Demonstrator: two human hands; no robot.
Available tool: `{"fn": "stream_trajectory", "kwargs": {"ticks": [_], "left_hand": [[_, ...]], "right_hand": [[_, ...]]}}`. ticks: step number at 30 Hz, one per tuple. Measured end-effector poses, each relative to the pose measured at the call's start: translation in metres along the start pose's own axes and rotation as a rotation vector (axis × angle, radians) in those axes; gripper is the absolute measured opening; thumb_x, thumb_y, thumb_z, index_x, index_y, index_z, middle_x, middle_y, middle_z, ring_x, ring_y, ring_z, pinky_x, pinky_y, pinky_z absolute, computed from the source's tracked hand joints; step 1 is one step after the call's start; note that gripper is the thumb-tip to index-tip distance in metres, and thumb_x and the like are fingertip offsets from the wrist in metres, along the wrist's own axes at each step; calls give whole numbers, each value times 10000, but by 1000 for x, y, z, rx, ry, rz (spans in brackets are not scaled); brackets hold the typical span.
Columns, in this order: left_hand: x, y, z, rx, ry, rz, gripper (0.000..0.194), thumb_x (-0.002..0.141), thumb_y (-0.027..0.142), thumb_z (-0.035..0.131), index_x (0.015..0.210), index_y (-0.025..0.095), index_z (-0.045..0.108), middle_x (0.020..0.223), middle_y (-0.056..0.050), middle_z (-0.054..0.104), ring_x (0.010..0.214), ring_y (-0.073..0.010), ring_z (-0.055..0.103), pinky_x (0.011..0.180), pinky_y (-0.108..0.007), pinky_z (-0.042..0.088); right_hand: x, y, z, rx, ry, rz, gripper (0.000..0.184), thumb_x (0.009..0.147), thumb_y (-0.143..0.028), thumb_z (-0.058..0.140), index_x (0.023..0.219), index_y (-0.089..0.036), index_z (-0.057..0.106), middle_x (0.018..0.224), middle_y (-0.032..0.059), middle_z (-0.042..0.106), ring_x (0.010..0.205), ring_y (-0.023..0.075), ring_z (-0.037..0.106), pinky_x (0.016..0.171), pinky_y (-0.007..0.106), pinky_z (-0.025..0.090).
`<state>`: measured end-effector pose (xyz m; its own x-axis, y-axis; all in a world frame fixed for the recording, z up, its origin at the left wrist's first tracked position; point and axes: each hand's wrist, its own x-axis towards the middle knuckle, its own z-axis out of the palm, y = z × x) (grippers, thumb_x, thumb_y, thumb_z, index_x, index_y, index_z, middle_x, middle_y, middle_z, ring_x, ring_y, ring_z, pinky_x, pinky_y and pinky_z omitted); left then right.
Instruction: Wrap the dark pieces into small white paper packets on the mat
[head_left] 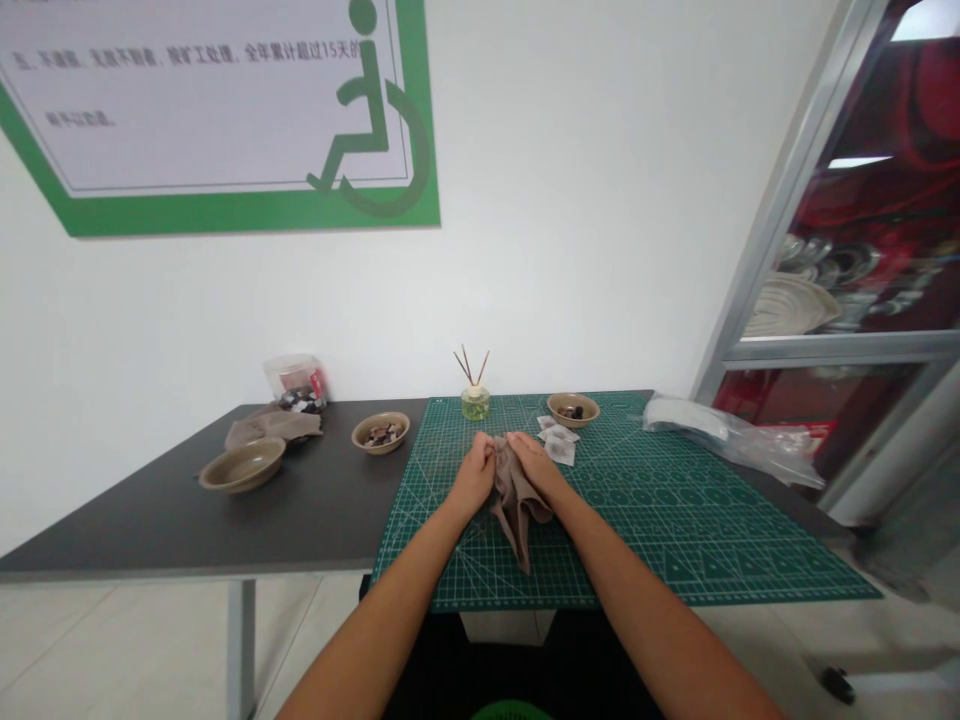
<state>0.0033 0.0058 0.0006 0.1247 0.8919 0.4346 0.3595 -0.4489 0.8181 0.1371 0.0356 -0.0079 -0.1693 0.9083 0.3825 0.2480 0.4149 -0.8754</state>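
Observation:
A brown cloth pouch or piece of fabric (517,497) is held between both hands above the green cutting mat (637,510). My left hand (477,472) is closed on its upper left edge. On the other side, my right hand (534,462) grips the upper right edge. The cloth hangs in folds toward me, its lower end tapering to a point. Whether anything is inside it, I cannot tell. Just beyond my right hand lie several small white packets (558,440). Behind them stands a small brown bowl (573,408) with dark pieces in it.
A reed diffuser (475,402) stands at the mat's back edge. Leftward are a bowl of mixed pieces (381,432), a larger bowl (244,467), brown cloth (262,428) and a clear bag (298,380). Plastic packaging (735,435) lies at right. A wall (570,220) closes off the back.

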Motion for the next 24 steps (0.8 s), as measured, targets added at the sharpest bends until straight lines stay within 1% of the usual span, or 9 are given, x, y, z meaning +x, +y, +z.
{"fn": "stream_trajectory", "kwargs": {"ticks": [2,4,7,10,12,14,18,20,24], "left_hand": [[-2,4,2,-1,-60,21,86,805,128,387,770,206,399,666,49,425,647,-125,451,655,-233,358],[-2,6,3,-25,-77,6,46,806,159,408,798,204,415,673,48,437,653,-126,455,660,-234,358],[0,6,1,-70,-14,-50,40,817,198,411,851,199,433,687,43,460,668,-132,468,665,-239,365],[2,3,-1,-40,57,-73,36,816,180,403,801,196,431,683,41,461,674,-133,472,662,-238,364],[1,2,-1,-4,37,-56,68,804,142,406,765,197,411,674,46,458,667,-130,477,651,-232,358],[-1,3,1,25,-26,-34,96,803,114,401,762,201,396,655,54,452,643,-125,481,629,-227,349],[-5,6,5,54,-117,25,106,809,100,402,782,203,409,631,66,442,611,-116,472,620,-221,341],[-3,6,4,26,-77,17,101,804,103,415,769,198,423,635,64,445,614,-113,468,625,-217,348],[2,4,1,-51,95,-106,64,825,158,420,772,186,441,680,45,482,663,-122,492,659,-228,379]], "right_hand": [[3,2,-2,-3,21,14,342,833,-454,316,644,-213,470,684,19,544,725,192,510,742,333,400],[3,3,-2,-9,20,4,329,833,-448,322,661,-215,479,697,29,556,741,197,518,764,339,401],[0,1,2,3,3,-28,259,831,-415,351,802,-214,512,816,36,591,848,193,537,822,326,401],[-5,-1,7,-19,-13,-59,252,839,-395,355,929,-207,497,896,38,596,896,188,543,834,328,404],[-5,-1,8,-71,2,-76,237,841,-376,349,912,-204,496,868,35,592,861,190,548,811,332,409],[-3,1,6,-114,23,-72,222,836,-370,348,830,-209,500,798,25,582,805,192,546,784,332,412],[5,6,-2,-113,28,-31,270,842,-388,320,708,-217,483,722,20,566,767,197,532,783,340,410],[7,6,-2,-102,17,-30,285,846,-385,302,707,-215,484,737,23,571,781,195,533,796,340,408],[2,2,3,-57,-30,-64,209,820,-364,376,841,-204,510,840,20,589,850,182,539,814,317,405]]}}
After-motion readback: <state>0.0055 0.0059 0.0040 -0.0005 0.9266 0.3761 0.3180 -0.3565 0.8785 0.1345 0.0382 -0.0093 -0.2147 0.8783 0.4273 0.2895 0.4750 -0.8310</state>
